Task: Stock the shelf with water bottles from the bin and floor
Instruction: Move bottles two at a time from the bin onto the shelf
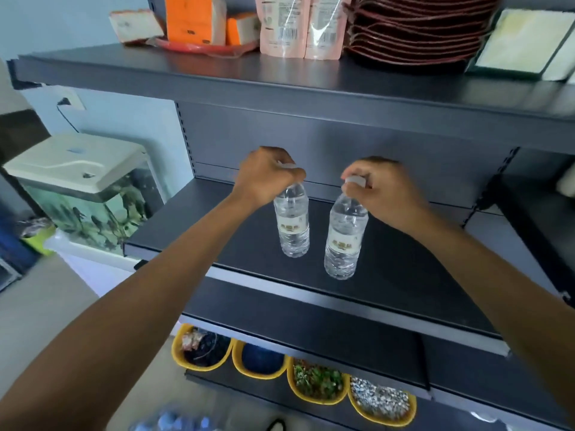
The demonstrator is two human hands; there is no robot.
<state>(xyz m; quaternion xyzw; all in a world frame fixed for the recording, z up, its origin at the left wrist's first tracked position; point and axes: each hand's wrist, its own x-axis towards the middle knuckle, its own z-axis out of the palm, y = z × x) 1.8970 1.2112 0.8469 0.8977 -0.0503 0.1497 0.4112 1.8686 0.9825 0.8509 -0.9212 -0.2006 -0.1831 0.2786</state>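
Pinching caps [356, 181], left hand [268, 176] and right hand [383, 194] hold bottles [292, 225] upright, likely to stand them neatly on shelf [413, 275].

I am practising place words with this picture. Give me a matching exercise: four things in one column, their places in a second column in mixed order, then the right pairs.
Things
1. water bottles
2. pink pouches
3. yellow bowls
4. fish tank

Places
A. on the lowest shelf in view
B. left of the rack
C. on the top shelf
D. over the second shelf from the top, held at the caps

Pairs: 1-D, 2-C, 3-A, 4-B
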